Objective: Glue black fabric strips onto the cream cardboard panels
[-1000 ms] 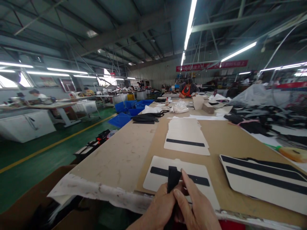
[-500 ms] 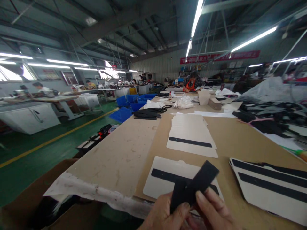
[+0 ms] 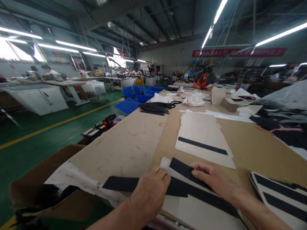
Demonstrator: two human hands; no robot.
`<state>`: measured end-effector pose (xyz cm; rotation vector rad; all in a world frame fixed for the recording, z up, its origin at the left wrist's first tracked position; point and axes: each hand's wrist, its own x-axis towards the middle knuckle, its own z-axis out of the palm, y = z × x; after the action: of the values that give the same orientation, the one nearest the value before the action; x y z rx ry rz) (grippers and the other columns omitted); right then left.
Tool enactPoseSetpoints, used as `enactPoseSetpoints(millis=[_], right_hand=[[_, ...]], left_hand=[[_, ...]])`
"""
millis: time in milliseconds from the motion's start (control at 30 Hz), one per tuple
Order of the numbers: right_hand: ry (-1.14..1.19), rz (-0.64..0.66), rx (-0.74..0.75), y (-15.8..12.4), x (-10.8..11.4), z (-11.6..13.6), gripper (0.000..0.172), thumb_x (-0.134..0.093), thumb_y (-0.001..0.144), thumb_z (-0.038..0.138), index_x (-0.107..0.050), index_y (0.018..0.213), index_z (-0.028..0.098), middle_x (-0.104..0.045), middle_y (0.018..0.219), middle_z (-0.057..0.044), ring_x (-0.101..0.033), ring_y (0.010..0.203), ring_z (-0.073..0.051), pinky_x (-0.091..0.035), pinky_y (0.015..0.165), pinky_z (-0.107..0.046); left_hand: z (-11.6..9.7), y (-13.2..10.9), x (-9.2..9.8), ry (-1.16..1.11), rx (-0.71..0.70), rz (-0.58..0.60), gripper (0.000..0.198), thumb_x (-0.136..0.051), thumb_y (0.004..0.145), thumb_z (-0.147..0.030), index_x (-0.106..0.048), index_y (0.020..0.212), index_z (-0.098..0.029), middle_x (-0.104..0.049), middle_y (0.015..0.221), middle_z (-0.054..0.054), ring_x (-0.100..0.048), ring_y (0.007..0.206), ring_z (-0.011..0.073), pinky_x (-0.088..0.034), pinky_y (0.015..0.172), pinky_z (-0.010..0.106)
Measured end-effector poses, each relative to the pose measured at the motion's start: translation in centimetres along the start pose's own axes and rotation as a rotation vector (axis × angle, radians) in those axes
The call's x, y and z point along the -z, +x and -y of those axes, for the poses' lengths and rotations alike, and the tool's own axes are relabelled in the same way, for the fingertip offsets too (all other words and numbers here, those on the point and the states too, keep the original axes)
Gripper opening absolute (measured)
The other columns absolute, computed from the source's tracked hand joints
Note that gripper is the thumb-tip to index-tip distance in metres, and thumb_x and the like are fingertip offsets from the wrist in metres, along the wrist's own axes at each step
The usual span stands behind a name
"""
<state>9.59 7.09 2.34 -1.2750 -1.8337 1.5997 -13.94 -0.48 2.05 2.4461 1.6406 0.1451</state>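
Observation:
A black strip [image 3: 120,184] runs under my left hand [image 3: 152,188], whose fingers are closed on it above the near edge of a pale panel [image 3: 189,212]. Thumb and fingers of my right hand [image 3: 208,175] pinch a second black strip [image 3: 181,167] near the panel's far edge. Between the hands, another dark band [image 3: 213,199] lies across the panel. Beyond them is a stack of pale panels [image 3: 200,127], the top one bearing a black strip [image 3: 202,145].
Panels with two black bands [image 3: 283,198] lie at the right. Black straps [image 3: 155,107] and a clear plastic bag [image 3: 194,99] are farther up the table [image 3: 124,143]. A person in an orange apron [image 3: 203,81] is at the far end. A cardboard box [image 3: 72,156] stands lower left.
My hands have moved apart, each now with its own black strip; before, the strips were crossed together between them. The view has shifted, and the panels appear farther right.

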Motion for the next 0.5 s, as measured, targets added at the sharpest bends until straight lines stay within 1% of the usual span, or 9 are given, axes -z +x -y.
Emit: enactPoseSetpoints(millis=[33, 100, 200, 267, 367, 500], right_hand=[[-0.067, 0.023, 0.017, 1.2, -0.2, -0.2, 0.031, -0.058, 0.086, 0.047, -0.072, 0.102, 0.025, -0.07, 0.078, 0.003, -0.06, 0.068, -0.014, -0.045, 0.062, -0.025], [-0.164, 0.023, 0.04, 3.1, -0.5, -0.4, 0.028, -0.055, 0.086, 0.041, -0.073, 0.099, 0.024, -0.073, 0.082, 0.002, -0.063, 0.072, -0.016, -0.047, 0.067, -0.027], [-0.241, 0.028, 0.042, 5.0, -0.8, -0.5, 0.029, -0.053, 0.085, 0.037, -0.074, 0.1, 0.024, -0.075, 0.084, 0.002, -0.064, 0.074, -0.017, -0.047, 0.069, -0.028], [-0.289, 0.047, 0.051, 5.7, -1.0, -0.6, 0.03, -0.052, 0.085, 0.034, -0.075, 0.102, 0.024, -0.075, 0.087, 0.002, -0.065, 0.076, -0.017, -0.047, 0.071, -0.029], [-0.357, 0.062, 0.069, 6.5, -1.5, -1.0, 0.032, -0.051, 0.085, 0.033, -0.075, 0.104, 0.025, -0.076, 0.091, 0.002, -0.066, 0.081, -0.019, -0.048, 0.076, -0.031], [-0.431, 0.032, 0.082, 7.1, -1.8, -1.2, 0.034, -0.05, 0.084, 0.031, -0.076, 0.105, 0.025, -0.077, 0.095, 0.0, -0.067, 0.086, -0.021, -0.049, 0.082, -0.034]], left_hand=[[0.4, 0.7, -0.8, 0.015, 0.019, -0.009, 0.029, -0.043, 0.086, -0.008, -0.062, 0.106, -0.017, -0.064, 0.112, 0.01, -0.055, 0.108, 0.0271, -0.05, 0.093, 0.041], [1.2, 1.7, -2.4, 0.035, 0.046, -0.014, 0.033, -0.042, 0.085, -0.006, -0.062, 0.109, -0.015, -0.063, 0.113, 0.011, -0.054, 0.109, 0.0276, -0.05, 0.094, 0.041], [2.1, 2.0, -3.8, 0.036, 0.038, -0.032, 0.034, -0.044, 0.084, -0.007, -0.06, 0.113, -0.014, -0.062, 0.116, 0.011, -0.052, 0.11, 0.0277, -0.049, 0.096, 0.041], [2.4, 1.7, -4.1, 0.016, 0.02, -0.038, 0.033, -0.044, 0.086, -0.01, -0.06, 0.114, -0.015, -0.061, 0.116, 0.011, -0.051, 0.109, 0.0277, -0.049, 0.096, 0.042], [2.5, 1.4, -3.9, -0.016, 0.019, -0.04, 0.032, -0.047, 0.085, -0.014, -0.059, 0.115, -0.015, -0.06, 0.118, 0.011, -0.05, 0.108, 0.0278, -0.049, 0.095, 0.041], [2.3, 1.5, -3.9, -0.048, 0.094, -0.014, 0.035, -0.044, 0.085, -0.013, -0.059, 0.115, -0.018, -0.058, 0.121, 0.01, -0.05, 0.111, 0.0283, -0.05, 0.095, 0.043]])
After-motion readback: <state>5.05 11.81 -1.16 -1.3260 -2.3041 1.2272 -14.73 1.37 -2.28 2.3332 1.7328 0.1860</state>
